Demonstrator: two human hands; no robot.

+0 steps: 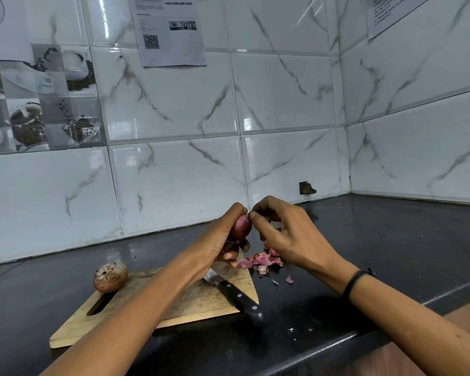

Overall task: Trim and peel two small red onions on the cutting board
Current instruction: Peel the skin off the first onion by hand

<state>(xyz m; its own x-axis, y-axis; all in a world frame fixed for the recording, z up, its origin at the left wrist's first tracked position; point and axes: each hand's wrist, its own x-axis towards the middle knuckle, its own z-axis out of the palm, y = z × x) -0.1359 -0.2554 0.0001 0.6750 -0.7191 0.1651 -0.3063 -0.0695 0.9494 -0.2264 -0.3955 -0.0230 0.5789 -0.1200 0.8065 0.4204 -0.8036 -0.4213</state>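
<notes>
Red onion (241,226) in left fingers (237,209)

Red onion (241,226), shiny, mostly peeled, raised over the far corner of the wooden cutting board (198,299); second onion (110,276), dry-skinned, lies at its slotted end.

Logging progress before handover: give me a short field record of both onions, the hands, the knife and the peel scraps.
held onion: red, raised above the cutting board, gripped by the left hand
right hand: fingers pinch the held onion's top end
second onion: on the cutting board near its slot, dry skin on
knife: lies on the cutting board, black handle overhanging the edge, blade partly hidden by the left forearm
peel scraps: pink pile on the counter by the board's far corner
</notes>
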